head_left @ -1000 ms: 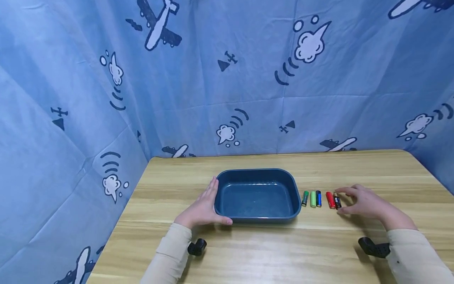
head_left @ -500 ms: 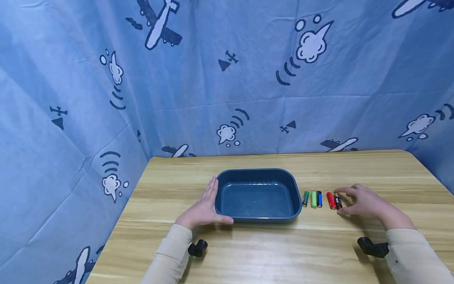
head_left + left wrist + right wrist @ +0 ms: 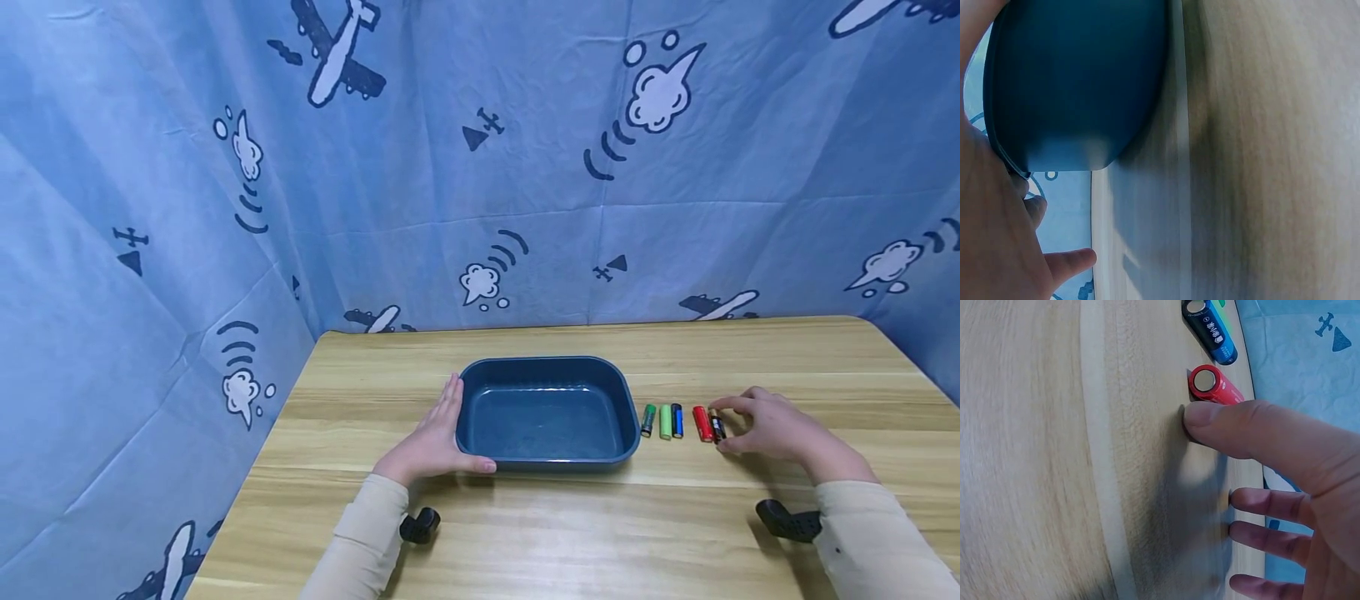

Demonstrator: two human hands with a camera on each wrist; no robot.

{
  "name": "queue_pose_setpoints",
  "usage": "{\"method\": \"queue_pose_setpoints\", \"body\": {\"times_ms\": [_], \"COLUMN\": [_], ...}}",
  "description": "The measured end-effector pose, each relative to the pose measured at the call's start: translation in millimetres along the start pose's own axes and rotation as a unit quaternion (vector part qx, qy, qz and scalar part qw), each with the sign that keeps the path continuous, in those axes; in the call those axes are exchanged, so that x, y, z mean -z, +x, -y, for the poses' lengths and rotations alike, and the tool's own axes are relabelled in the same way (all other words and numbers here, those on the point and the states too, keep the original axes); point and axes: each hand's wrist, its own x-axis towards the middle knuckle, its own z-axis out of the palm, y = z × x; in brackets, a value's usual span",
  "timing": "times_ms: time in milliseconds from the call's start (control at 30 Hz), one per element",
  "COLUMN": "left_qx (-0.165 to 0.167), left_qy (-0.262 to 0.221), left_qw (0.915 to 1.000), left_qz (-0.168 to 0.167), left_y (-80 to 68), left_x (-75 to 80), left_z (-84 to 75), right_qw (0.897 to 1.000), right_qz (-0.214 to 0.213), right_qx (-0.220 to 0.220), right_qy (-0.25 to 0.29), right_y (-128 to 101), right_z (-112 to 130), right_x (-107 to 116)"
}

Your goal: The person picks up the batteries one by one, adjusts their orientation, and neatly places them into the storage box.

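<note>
left hand (image 3: 427, 442) lies flat against the left side of the blue tray (image 3: 546, 457), fingers straight and together along the rim, thumb along the near wall. Reads as bracing, so the tray doesn't slide on the wooden table (image 3: 525, 533). Left wrist view agrees: palm on the tray's outer wall, fingers not hooked over the rim

right hand (image 3: 772, 427) is at the right end of a row of five batteries lying just right of the tray. Index finger and thumb are apart and bracket the black battery (image 3: 717, 427), index at its far end, thumb at its near end. Looks like a pinch being set up; can't tell if it's actually clamped, the thumb hides the battery in the right wrist view. Other fingers are spread loose, off the table

row order from the tray: dark green battery (image 3: 648, 420), light green battery (image 3: 664, 422), blue battery (image 3: 677, 421), then a small gap, red battery (image 3: 702, 423) and the black one touching or nearly touching it. All lie parallel, ends pointing to and from the person, so each can be taken end to end. Tray interior holds nothing; all five batteries are on the table outside it

dark straps show at both wrists below the cream sleeves
</note>
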Motion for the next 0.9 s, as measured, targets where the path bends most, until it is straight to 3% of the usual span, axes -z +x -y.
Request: {"method": "queue_pose_setpoints", "body": {"times_ms": [433, 667, 900], "left_qx": [-0.002, 0.0, 0.003], "left_qy": [0.004, -0.003, 0.002], "left_qw": [1.0, 1.0, 1.0], "left_qz": [0.003, 0.002, 0.002], "left_y": [0.0, -0.6, -0.6], "left_x": [0.4, 1.0, 0.8], "left_z": [-1.2, -2.8, -3.1], "right_qw": [1.0, 1.0, 0.999], "right_qz": [-0.02, -0.017, -0.036], "right_qx": [0.015, 0.004, 0.023], "right_qy": [-0.013, 0.005, 0.01], "right_y": [-2.2, -4.1, -6.0], "right_z": [-0.1, 1.7, 2.9], "right_x": [-1.5, 3.7, 8.5]}}
